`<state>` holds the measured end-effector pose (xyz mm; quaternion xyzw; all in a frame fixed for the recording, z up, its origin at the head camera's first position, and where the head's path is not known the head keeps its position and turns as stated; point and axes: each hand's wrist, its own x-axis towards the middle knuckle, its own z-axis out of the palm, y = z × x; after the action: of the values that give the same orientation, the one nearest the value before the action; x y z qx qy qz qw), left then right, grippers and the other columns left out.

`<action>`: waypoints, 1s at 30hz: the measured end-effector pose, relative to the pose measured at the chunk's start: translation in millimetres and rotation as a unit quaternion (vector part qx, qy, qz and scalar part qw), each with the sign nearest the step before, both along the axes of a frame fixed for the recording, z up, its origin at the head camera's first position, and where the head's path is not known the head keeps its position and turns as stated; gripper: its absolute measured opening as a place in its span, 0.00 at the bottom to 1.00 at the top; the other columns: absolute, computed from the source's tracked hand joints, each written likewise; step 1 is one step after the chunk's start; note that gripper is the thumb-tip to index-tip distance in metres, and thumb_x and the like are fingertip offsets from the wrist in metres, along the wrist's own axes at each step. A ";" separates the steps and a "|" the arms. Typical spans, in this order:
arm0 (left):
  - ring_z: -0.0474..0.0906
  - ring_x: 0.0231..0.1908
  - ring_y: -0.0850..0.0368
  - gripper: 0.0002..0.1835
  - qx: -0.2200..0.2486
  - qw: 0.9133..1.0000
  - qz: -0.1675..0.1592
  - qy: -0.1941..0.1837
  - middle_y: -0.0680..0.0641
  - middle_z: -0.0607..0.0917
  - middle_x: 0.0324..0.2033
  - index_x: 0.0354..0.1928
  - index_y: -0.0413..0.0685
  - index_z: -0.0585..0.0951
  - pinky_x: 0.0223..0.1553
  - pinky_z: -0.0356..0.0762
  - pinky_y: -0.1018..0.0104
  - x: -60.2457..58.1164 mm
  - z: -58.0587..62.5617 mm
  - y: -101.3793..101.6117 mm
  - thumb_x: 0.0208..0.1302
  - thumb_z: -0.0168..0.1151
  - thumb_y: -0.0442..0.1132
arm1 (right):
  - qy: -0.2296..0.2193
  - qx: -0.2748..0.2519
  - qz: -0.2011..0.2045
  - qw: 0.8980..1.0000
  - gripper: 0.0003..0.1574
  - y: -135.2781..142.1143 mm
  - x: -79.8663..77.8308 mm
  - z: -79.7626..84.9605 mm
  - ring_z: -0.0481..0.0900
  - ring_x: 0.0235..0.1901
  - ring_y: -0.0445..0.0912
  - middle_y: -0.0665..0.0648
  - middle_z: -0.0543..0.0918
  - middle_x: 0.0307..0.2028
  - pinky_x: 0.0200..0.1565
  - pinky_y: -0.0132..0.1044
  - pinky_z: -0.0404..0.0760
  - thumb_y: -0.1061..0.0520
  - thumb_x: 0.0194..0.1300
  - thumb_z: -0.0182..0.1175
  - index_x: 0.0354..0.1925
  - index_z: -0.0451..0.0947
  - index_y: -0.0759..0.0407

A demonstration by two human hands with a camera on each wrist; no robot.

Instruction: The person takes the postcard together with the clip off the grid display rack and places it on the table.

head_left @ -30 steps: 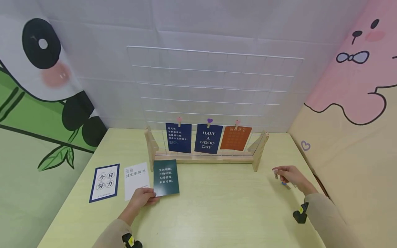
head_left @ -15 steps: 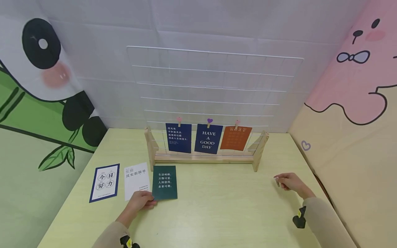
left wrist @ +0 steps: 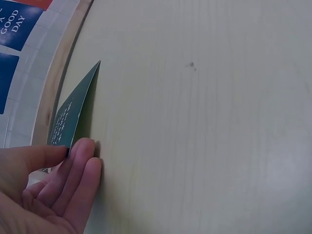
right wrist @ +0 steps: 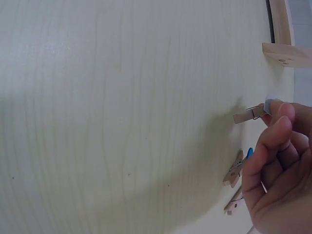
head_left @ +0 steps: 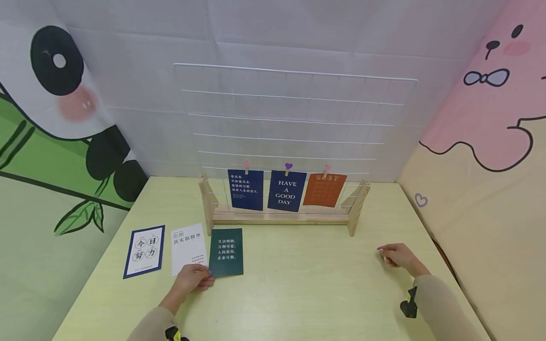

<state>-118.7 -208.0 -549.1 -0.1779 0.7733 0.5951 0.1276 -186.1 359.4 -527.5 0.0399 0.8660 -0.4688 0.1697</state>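
At seven o'clock in the head view, the left hand (head_left: 193, 278) pinches a green card (head_left: 227, 255) by its near left corner; at four o'clock, the right hand (head_left: 401, 256) pinches a wooden clip (right wrist: 249, 115). Held by one corner, the card could swing or bend, and the right hand could bump the loose clips (right wrist: 234, 173) close by.
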 end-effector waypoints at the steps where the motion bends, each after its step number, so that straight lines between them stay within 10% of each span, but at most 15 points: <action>1: 0.79 0.23 0.51 0.12 -0.007 1.000 -0.003 0.001 0.40 0.81 0.23 0.41 0.21 0.70 0.24 0.78 0.63 -0.2 -0.2 -0.1 0.59 0.50 0.27 | 0.003 0.003 0.004 1.000 0.18 0.6 -0.1 -1.5 0.66 0.16 0.40 0.53 0.71 0.17 0.20 0.30 0.68 0.62 0.63 0.49 0.44 0.70 0.78; 20: 0.74 0.19 0.56 0.11 -0.157 0.986 -0.046 0.025 0.47 0.78 0.18 0.35 0.31 0.74 0.23 0.75 0.68 -6.0 11.0 -7.4 0.61 0.53 0.36 | 0.041 0.009 -0.030 0.999 0.20 -2.5 -3.1 0.2 0.68 0.17 0.41 0.53 0.72 0.17 0.22 0.33 0.72 0.61 0.63 0.49 0.48 0.68 0.78; 30: 0.77 0.26 0.54 0.14 -0.085 0.990 -0.036 0.104 0.45 0.80 0.25 0.41 0.30 0.74 0.31 0.77 0.65 -19.6 25.8 2.5 0.63 0.52 0.37 | 0.102 -0.024 -0.042 0.994 0.24 -26.3 -12.3 27.1 0.71 0.19 0.40 0.55 0.74 0.20 0.25 0.36 0.76 0.56 0.65 0.49 0.51 0.67 0.75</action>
<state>-138.3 -205.5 -523.3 -0.0974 0.8360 0.5376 0.0517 -198.4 333.1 -500.4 0.0243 0.8646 -0.4982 0.0612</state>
